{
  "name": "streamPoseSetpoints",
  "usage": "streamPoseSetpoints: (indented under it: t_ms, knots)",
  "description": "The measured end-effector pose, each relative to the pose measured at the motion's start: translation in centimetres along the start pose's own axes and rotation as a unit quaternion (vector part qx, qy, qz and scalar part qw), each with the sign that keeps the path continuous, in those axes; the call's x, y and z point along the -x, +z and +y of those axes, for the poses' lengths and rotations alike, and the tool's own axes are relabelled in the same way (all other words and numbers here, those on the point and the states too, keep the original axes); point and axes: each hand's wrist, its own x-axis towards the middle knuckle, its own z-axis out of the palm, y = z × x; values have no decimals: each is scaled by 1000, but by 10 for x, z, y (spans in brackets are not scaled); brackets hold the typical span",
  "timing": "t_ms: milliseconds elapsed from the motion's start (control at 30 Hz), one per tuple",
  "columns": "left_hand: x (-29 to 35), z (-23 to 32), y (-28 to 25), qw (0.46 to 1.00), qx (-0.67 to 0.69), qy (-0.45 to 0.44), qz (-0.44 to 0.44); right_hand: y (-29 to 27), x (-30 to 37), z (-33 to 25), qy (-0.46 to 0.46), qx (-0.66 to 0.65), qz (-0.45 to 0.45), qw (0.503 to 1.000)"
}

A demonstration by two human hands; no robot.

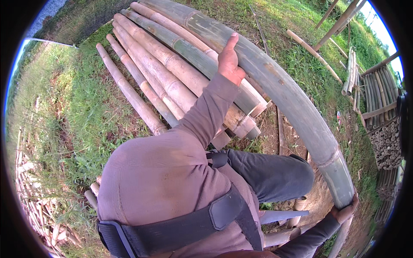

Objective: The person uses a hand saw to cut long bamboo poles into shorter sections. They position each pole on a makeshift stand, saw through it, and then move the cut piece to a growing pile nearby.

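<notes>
A thick green-grey bamboo pole (275, 81) stretches from the top of the view down to the lower right, passing in front of me. My left hand (230, 60) grips its near side, the thumb on top and the other fingers hidden behind or under it. At the pole's near end my right hand (346, 210) is closed around the end, partly underneath. Left of this pole, several bamboo poles (172, 64), tan and green, lie side by side in a stack. Their cut ends are close to my bent leg (271, 174).
A blue-grey saw blade (284, 216) shows beside my leg, near a short bamboo piece (297, 210). Cut bamboo (387, 142) is piled by a pole rack at right. A bamboo pole (314, 56) lies on the grass. Split scraps (38, 210) cover the ground at lower left.
</notes>
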Motion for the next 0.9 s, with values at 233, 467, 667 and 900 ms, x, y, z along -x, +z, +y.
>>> streamPoseSetpoints:
  t_ms: [233,467,667,900]
  knots:
    - [-151,166,-94,917,-286,229,159,248,91,109,1,-5,-241,971]
    - [-168,166,-116,527,-818,153,173,341,116,194,-272,379,-384,797]
    - [-198,151,-109,504,-807,246,187,330,120,192,-316,396,-384,772]
    - [-170,41,-66,274,-953,90,-90,312,122,177,-221,495,-363,758]
